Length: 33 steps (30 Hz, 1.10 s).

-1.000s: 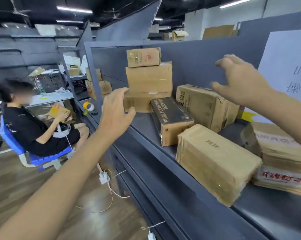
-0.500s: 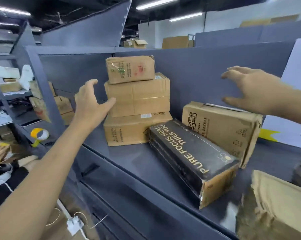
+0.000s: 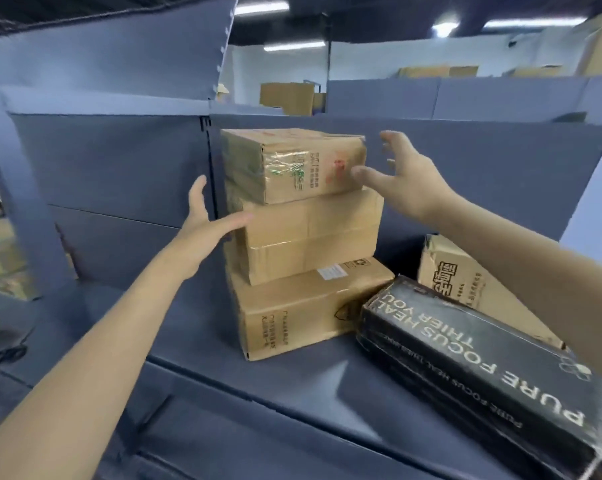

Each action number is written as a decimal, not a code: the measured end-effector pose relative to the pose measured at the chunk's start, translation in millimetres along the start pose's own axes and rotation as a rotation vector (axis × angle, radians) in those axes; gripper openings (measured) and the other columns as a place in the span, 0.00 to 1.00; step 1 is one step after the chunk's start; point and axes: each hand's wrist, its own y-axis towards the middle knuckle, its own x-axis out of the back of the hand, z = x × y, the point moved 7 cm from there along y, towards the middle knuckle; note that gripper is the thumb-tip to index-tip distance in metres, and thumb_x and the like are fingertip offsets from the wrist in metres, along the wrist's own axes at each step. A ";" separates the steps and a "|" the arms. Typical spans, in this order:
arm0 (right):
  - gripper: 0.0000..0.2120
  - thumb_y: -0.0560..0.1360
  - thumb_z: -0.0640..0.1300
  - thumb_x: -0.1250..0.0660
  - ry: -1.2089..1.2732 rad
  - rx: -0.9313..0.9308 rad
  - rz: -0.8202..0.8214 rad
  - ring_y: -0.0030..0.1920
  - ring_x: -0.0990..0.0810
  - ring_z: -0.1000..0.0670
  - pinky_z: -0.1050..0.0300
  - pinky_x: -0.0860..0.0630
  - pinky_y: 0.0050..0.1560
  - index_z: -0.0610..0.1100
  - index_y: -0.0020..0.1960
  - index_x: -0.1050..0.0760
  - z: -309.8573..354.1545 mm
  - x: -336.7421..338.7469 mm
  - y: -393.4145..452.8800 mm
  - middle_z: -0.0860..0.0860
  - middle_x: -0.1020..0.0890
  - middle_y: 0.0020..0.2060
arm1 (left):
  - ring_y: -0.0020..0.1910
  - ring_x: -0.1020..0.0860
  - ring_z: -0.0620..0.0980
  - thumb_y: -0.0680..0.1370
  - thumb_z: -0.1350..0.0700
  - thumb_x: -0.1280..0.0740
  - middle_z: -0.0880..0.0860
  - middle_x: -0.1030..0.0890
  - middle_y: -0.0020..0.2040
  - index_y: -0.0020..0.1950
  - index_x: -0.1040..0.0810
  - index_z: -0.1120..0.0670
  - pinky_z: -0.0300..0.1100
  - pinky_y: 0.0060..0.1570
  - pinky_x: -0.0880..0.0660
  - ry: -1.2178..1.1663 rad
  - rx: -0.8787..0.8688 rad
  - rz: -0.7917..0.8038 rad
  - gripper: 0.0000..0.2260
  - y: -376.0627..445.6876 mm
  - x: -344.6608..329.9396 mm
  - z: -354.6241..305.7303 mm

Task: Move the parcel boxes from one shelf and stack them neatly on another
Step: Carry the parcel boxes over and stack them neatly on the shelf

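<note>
A grey metal shelf (image 3: 292, 386) carries three brown boxes in one stack. The left hand (image 3: 206, 223) is open, its fingertips at the left side of the middle box (image 3: 310, 237). The right hand (image 3: 401, 174) is spread open beside the top box (image 3: 292, 164), thumb near its front. The bottom box (image 3: 292, 313) touches a black box (image 3: 483, 368) lying on the right.

Left hand (image 3: 206, 223), right hand (image 3: 401, 178) spread.
</note>
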 end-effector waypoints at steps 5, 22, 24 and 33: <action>0.32 0.78 0.61 0.44 0.376 -0.296 -0.109 0.64 0.27 0.43 0.47 0.30 0.65 0.39 0.72 0.37 -10.3 -13.7 22.0 0.42 0.28 0.67 | 0.76 0.49 0.57 0.75 0.40 0.38 0.45 0.49 0.78 0.76 0.55 0.39 0.64 0.65 0.42 -0.297 0.180 0.096 0.35 10.2 -10.7 12.6; 0.27 0.75 0.62 0.41 0.599 -0.565 -0.079 0.57 0.30 0.48 0.46 0.32 0.56 0.48 0.68 0.34 -19.0 -16.6 14.5 0.51 0.27 0.59 | 0.60 0.27 0.56 0.69 0.30 0.39 0.51 0.24 0.62 0.65 0.28 0.42 0.62 0.60 0.34 -0.404 0.396 0.122 0.28 -7.7 -81.5 2.3; 0.22 0.74 0.58 0.39 0.614 -0.579 -0.079 0.55 0.27 0.48 0.45 0.28 0.56 0.48 0.63 0.31 -24.7 -7.6 9.4 0.50 0.25 0.55 | 0.58 0.26 0.54 0.68 0.30 0.38 0.50 0.23 0.60 0.65 0.29 0.41 0.56 0.52 0.30 -0.413 0.378 0.100 0.29 -16.5 -87.3 -2.5; 0.16 0.71 0.52 0.37 0.837 -0.615 -0.278 0.39 0.21 0.51 0.58 0.24 0.35 0.45 0.55 0.29 -61.4 31.0 -16.8 0.50 0.21 0.40 | 0.59 0.29 0.60 0.52 0.31 0.26 0.52 0.28 0.65 0.69 0.37 0.40 0.67 0.52 0.32 -0.437 0.470 0.066 0.48 -25.3 -97.0 0.5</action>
